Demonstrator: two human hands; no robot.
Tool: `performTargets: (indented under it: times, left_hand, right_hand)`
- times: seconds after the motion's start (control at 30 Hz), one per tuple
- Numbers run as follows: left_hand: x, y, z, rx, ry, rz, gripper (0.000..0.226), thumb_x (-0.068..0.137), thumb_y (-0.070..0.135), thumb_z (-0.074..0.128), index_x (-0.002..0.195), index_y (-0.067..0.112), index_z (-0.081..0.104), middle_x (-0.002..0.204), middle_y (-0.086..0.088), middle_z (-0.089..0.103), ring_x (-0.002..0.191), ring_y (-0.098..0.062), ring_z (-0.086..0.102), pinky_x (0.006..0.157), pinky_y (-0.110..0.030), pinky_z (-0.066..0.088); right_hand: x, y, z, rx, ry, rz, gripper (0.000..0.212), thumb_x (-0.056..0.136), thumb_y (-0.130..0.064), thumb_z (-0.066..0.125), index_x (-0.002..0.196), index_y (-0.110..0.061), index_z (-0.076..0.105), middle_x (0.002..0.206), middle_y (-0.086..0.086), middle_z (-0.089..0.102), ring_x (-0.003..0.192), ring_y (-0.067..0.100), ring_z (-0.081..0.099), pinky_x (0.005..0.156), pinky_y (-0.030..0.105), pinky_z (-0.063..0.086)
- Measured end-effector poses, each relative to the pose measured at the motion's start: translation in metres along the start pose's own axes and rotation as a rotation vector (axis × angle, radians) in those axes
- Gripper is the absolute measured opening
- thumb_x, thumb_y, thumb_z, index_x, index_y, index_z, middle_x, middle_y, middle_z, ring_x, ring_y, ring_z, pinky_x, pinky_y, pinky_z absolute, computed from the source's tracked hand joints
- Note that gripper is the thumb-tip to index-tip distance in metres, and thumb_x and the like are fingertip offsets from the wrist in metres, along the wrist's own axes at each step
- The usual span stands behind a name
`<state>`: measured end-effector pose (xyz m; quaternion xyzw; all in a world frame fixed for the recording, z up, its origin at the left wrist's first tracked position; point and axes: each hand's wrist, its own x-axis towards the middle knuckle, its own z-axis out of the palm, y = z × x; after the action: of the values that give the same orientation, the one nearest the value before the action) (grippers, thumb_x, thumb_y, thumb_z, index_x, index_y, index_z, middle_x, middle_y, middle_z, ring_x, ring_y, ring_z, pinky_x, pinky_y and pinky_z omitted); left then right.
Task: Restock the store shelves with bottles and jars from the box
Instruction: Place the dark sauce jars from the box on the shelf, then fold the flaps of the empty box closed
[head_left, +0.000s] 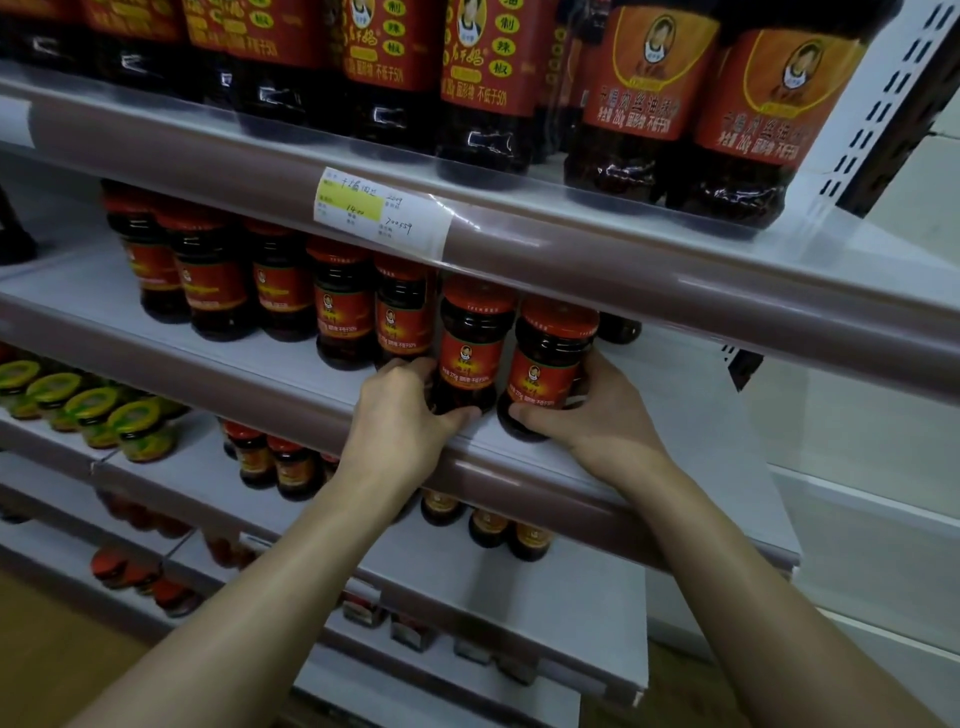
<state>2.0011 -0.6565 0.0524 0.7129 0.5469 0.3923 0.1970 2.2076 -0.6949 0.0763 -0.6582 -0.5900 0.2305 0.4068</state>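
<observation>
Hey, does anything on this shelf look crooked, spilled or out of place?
Nothing spilled or damaged. Only the right-hand jar, gripped by the right hand, tilts and overhangs the shelf edge; the left-hand jar stands upright.

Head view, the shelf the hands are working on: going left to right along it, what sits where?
Row of red-lidded jars → left hand → jar it grips → jar the right hand grips → right hand.

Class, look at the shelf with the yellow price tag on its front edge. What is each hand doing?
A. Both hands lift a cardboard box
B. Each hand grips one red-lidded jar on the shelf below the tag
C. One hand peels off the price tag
B: the left hand grips one red-lidded jar and the right hand grips the neighbouring jar, under the price tag.
</observation>
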Motion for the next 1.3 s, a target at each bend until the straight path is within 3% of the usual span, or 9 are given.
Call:
performTargets:
  times: [0.3,0.47,0.57,0.7,0.8,0.9,1.1,1.3]
  left_hand:
    - [0.006,-0.007,0.004,0.045,0.001,0.062,0.049,0.083,0.038,0.084,0.124,0.016,0.07,0.118,-0.003,0.071,0.11,-0.022,0.065,0.092,-0.034,0.055]
    - [0.003,-0.004,0.002,0.062,-0.014,0.077,0.047,0.083,0.037,0.084,0.123,0.018,0.069,0.115,-0.003,0.071,0.106,-0.022,0.066,0.089,-0.039,0.057]
    - [-0.012,0.003,-0.006,0.03,0.014,0.075,0.048,0.083,0.037,0.083,0.124,0.02,0.066,0.118,0.0,0.063,0.108,-0.019,0.062,0.091,-0.037,0.055]
    - [-0.044,0.007,-0.024,0.028,0.048,0.122,0.057,0.088,0.036,0.079,0.138,0.022,0.056,0.131,0.005,0.056,0.125,-0.015,0.052,0.104,-0.035,0.048]
    - [-0.061,0.004,-0.036,0.114,0.004,0.131,0.059,0.091,0.041,0.076,0.141,0.019,0.053,0.133,0.005,0.056,0.128,-0.014,0.049,0.107,-0.03,0.043]
    - [-0.071,-0.005,-0.049,0.16,-0.007,0.171,0.057,0.091,0.04,0.075,0.14,0.017,0.057,0.128,0.005,0.059,0.122,-0.013,0.05,0.103,-0.028,0.043]
    - [-0.081,-0.055,-0.067,0.149,-0.08,0.249,0.044,0.093,0.032,0.074,0.133,0.018,0.06,0.117,0.002,0.06,0.108,-0.018,0.053,0.094,-0.034,0.048]
    - [-0.098,-0.187,-0.056,0.19,-0.329,0.215,0.042,0.094,0.033,0.072,0.131,0.017,0.06,0.12,0.0,0.062,0.114,-0.02,0.055,0.094,-0.034,0.048]
  right_hand:
    - [0.001,0.001,0.007,-0.003,0.039,0.028,0.066,0.076,-0.03,0.092,0.132,-0.025,0.058,0.117,-0.011,0.067,0.096,-0.001,0.062,0.074,0.007,0.041]
    - [-0.006,-0.004,0.006,-0.038,0.034,0.089,0.077,0.072,-0.039,0.095,0.137,-0.023,0.055,0.13,-0.006,0.063,0.115,0.012,0.063,0.087,0.017,0.045]
    - [-0.025,-0.006,0.001,-0.07,0.132,0.124,0.091,0.068,-0.044,0.096,0.142,-0.019,0.049,0.137,-0.001,0.053,0.12,0.019,0.06,0.095,0.028,0.049]
    - [-0.063,-0.012,-0.003,-0.075,0.277,0.021,0.064,0.077,-0.038,0.091,0.127,-0.026,0.054,0.119,-0.006,0.055,0.103,0.012,0.058,0.085,0.023,0.046]
    - [-0.085,-0.021,0.008,-0.041,0.216,-0.071,0.05,0.081,-0.033,0.088,0.115,-0.035,0.052,0.109,-0.014,0.054,0.098,0.002,0.055,0.08,0.012,0.042]
    - [-0.096,-0.029,0.031,-0.021,0.122,-0.107,0.045,0.084,-0.031,0.086,0.115,-0.037,0.053,0.107,-0.021,0.052,0.1,-0.007,0.053,0.077,0.008,0.042]
    - [-0.108,-0.038,0.098,-0.011,0.055,-0.085,0.037,0.084,-0.032,0.084,0.111,-0.03,0.059,0.102,-0.013,0.056,0.095,-0.005,0.056,0.078,0.01,0.044]
    - [-0.117,-0.01,0.218,-0.09,-0.048,0.104,0.042,0.089,-0.035,0.081,0.124,-0.023,0.061,0.108,-0.011,0.053,0.095,0.002,0.053,0.083,0.016,0.045]
